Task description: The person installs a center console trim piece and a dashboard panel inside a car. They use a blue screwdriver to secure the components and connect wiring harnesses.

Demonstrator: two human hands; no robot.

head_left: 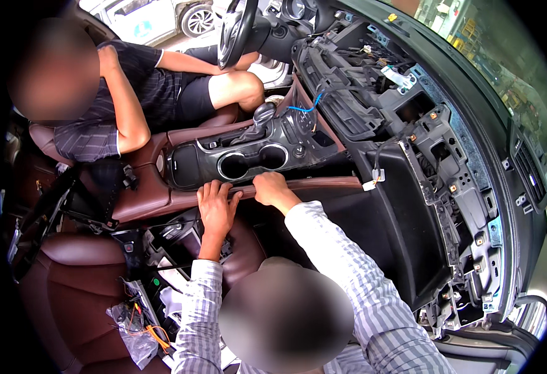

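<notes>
"Maroon trim (323, 183) runs along the near side of the console (201, 163), under both hands. What are the fingers doing?"

"On the left hand (217, 204) they lie partly spread over the trim's edge, thumb apart, closed around nothing that I can see. On the right hand (275, 189) they curl in at the edge. Their tips are hidden, so I can't tell whether they grip it."

"What could go wrong?"

"There's a dark gap between trim and console toward the front. Uneven force there could crack the trim or scuff the console, I'd judge. A slip might pinch the right fingers."

"And around it?"

"A white connector (376, 179) hangs near the front end; its wire could snag if the trim shifts that way. Past the gear lever (261, 121), a blue cable (316, 103) lies loose beside the stripped dashboard (351, 115)."

"Anyone close?"

"A co-worker (145, 68) sits across the console; an elbow there could get knocked."
</notes>
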